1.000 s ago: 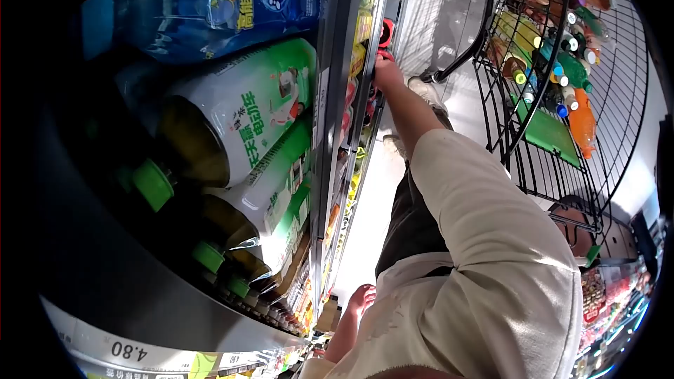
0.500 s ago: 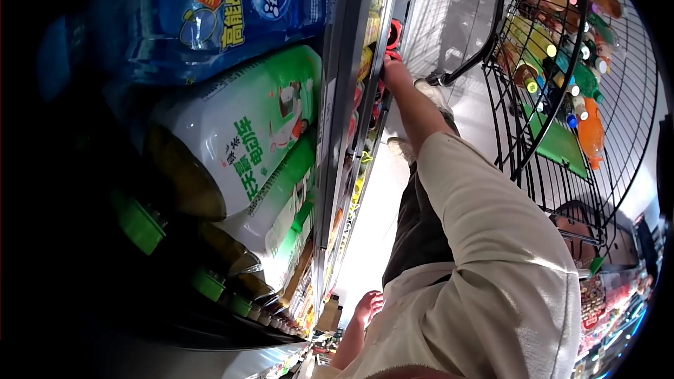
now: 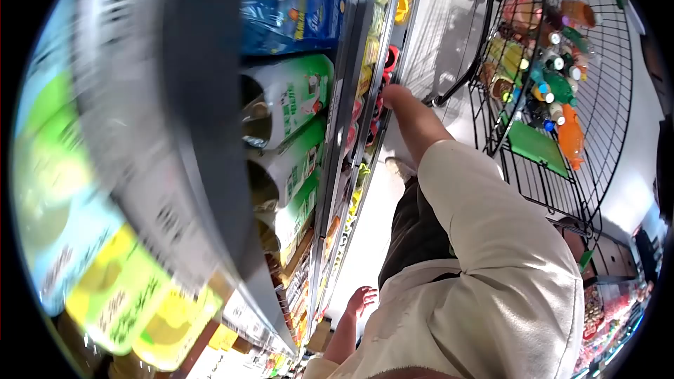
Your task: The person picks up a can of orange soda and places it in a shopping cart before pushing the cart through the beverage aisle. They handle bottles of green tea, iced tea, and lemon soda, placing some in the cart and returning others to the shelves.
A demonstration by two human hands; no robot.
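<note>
My right hand reaches down to a low shelf, at the end of a pale sleeve. Its fingers go in behind the shelf edge and are hidden, so I cannot see what they touch. Closest to it are a red-and-black package and more red packages along the same shelf. My left hand hangs low beside my body, fingers loosely apart and holding nothing.
A black wire cart to the right holds several drink bottles, including an orange one, and has a green panel. Green-and-white jugs and blue bottles line the shelf. Yellow-green packs fill the near left.
My view has shifted, bringing an upper shelf with yellow-green packs into sight; the jugs look smaller. My right hand appears slightly lower in the picture, still at the low shelf.
</note>
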